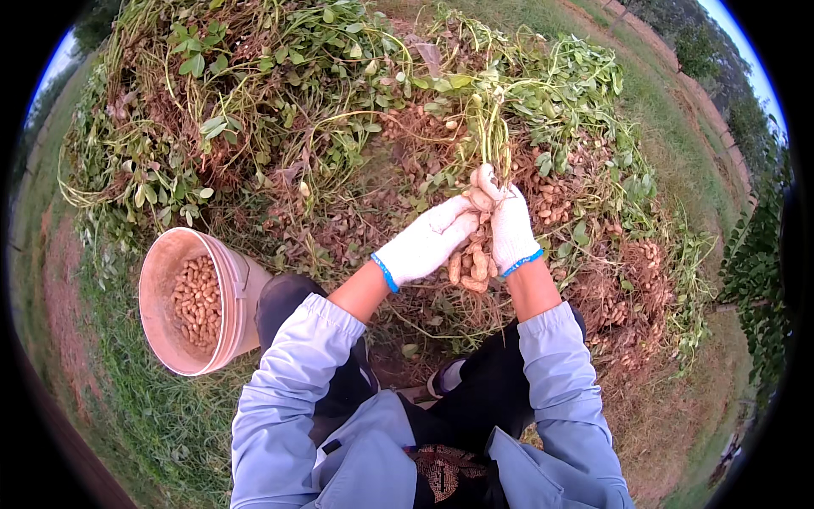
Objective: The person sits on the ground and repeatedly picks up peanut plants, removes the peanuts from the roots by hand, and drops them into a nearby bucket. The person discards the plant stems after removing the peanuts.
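Observation:
Before me, my right hand (514, 223), in a white knit glove with a blue cuff, grips the base of an uprooted peanut plant's green stems (489, 137). My left hand (432, 235), gloved alike, reaches in from the left with its fingers against the same plant's root end. A cluster of tan peanut pods (475, 266) hangs below and between the hands. The fingers partly hide the roots. To the left a pale plastic bucket (154, 286) tilts in view beside my knee, with many loose peanut pods (198, 304) inside.
A large heap of pulled peanut plants (254, 95) spreads ahead and to the left. More plants with pods (626, 299) lie at the right. Grass (152, 407) surrounds the spot, and a leafy shrub (760, 273) stands at the far right. My shoes (439, 382) are below my hands.

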